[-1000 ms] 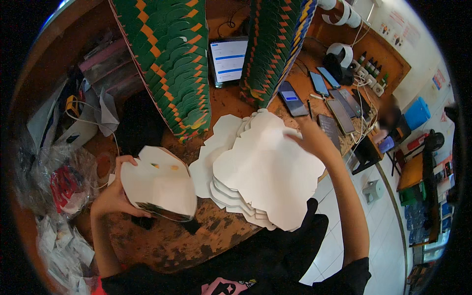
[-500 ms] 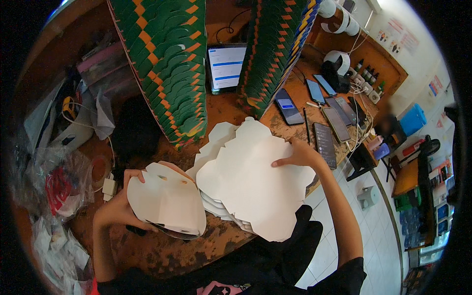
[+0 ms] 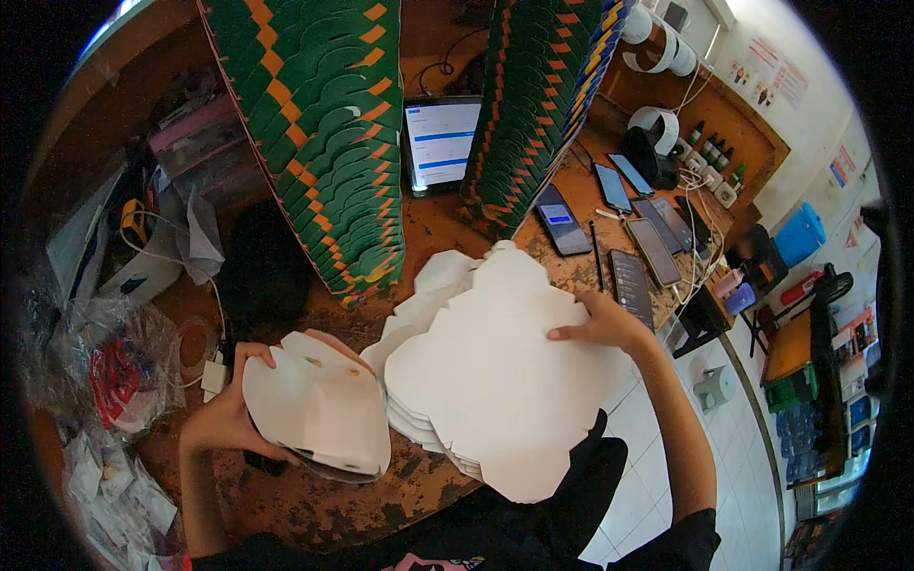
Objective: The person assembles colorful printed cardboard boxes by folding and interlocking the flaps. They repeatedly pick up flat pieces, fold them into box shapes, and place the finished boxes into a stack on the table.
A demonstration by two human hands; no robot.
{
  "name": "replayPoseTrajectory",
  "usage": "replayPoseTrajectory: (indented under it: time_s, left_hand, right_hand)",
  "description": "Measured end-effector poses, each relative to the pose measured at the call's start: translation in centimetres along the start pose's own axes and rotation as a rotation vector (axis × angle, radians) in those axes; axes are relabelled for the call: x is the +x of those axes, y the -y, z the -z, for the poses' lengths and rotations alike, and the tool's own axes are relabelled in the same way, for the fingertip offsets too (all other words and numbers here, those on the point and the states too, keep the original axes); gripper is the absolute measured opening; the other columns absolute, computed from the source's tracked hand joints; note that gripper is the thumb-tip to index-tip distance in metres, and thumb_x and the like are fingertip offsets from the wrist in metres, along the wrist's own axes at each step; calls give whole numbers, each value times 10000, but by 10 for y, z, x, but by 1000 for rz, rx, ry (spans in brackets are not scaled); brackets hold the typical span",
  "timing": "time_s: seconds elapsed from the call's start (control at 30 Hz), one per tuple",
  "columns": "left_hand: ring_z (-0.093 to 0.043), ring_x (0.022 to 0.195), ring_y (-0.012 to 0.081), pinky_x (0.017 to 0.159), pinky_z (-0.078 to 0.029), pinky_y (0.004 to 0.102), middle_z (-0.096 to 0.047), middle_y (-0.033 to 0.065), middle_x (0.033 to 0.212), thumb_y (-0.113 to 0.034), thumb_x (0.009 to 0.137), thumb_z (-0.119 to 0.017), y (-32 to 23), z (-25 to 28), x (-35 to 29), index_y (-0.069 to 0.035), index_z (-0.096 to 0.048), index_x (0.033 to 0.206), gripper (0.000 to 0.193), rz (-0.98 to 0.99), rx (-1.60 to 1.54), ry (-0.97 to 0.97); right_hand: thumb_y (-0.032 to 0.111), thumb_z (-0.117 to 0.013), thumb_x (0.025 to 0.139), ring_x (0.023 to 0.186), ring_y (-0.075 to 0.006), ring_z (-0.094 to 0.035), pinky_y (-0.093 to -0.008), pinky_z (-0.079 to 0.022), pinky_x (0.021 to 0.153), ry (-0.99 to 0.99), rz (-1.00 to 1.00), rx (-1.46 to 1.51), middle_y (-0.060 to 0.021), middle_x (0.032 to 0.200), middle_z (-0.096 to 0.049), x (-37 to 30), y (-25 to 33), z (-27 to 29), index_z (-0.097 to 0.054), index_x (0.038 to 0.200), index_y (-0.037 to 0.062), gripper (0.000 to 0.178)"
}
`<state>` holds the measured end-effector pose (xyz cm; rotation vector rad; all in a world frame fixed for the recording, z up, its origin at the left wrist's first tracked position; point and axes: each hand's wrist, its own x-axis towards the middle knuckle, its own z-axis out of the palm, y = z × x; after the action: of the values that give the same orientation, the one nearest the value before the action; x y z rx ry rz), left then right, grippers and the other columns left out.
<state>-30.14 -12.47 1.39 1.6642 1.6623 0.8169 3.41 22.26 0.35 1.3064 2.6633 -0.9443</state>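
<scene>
My left hand [image 3: 224, 419] grips a partly folded white paper food box [image 3: 319, 409], its fingers behind the far side and its thumb near the lower side. The box's open side faces up, with small slots along its walls. To its right, my right hand [image 3: 605, 324] holds the right edge of a flat white box blank [image 3: 500, 371], thumb on the upper face; the other fingers are partly hidden. This blank has scalloped edges and overhangs the table's front. Beneath and left of it lies a stack of similar blanks [image 3: 409, 409].
Tall nested stacks of green and orange boxes [image 3: 324, 162] stand beyond, with a lit tablet [image 3: 441, 143] between them. Several phones [image 3: 562, 221] and white cables crowd the right. Plastic bags [image 3: 124, 362] lie left; a charger [image 3: 214, 379] sits near my left hand.
The whole view has shifted a little. My right hand and the top blank have moved slightly right and toward me. The left hand keeps its hold on the box, which has tilted a little.
</scene>
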Motion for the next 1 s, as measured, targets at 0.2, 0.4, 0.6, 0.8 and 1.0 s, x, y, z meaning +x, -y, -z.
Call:
replayPoseTrajectory:
  time_s: [0.2, 0.4, 0.6, 0.8, 1.0]
  left_hand:
    - [-401, 1135, 245, 933, -384, 358, -314, 135, 1191, -143, 466, -896, -8, -17, 10, -137, -166, 1188, 1027, 8, -68, -199]
    - [-407, 1153, 256, 953, -385, 367, -298, 144, 1212, -154, 487, -890, -19, -44, 24, -127, -157, 1208, 1028, 54, -55, -428]
    - [-308, 1263, 284, 1030, -334, 415, -201, 189, 1366, -94, 546, -848, -30, -90, 38, -135, -23, 1381, 1174, 47, -215, -638]
    - [-48, 1370, 349, 1100, 15, 472, 56, 203, 1483, -289, 668, -757, -70, -79, 15, 10, -50, 1415, 1071, -234, 966, -838]
    - [-443, 1160, 402, 941, -424, 502, -411, 171, 1158, -218, 758, -626, -79, -114, 52, -127, -422, 1189, 486, -1026, 553, -647]
  right_hand:
    - [445, -786, 605, 721, -242, -653, -320, -517, 666, -155, -293, 158, -165, 869, -655, -48, -40, 5, -596, 998, -58, 665]
    - [422, -786, 608, 650, -247, -647, -328, -515, 597, -359, -263, 213, -176, 793, -650, -62, -70, 2, -596, 962, -72, 636]
    - [416, -782, 609, 852, -295, -554, -429, -423, 802, -730, -48, -285, -146, 933, -551, -47, -50, -21, -600, 1023, -18, 627]
    - [193, -724, 695, 812, -304, -556, -427, -394, 761, -838, 38, -12, -122, 883, -579, -60, -50, -31, -611, 957, 36, 326]
    - [127, -691, 726, 672, -306, -580, -364, -431, 600, -1092, 215, -15, -166, 708, -591, -79, -53, -14, -566, 879, 3, 233]
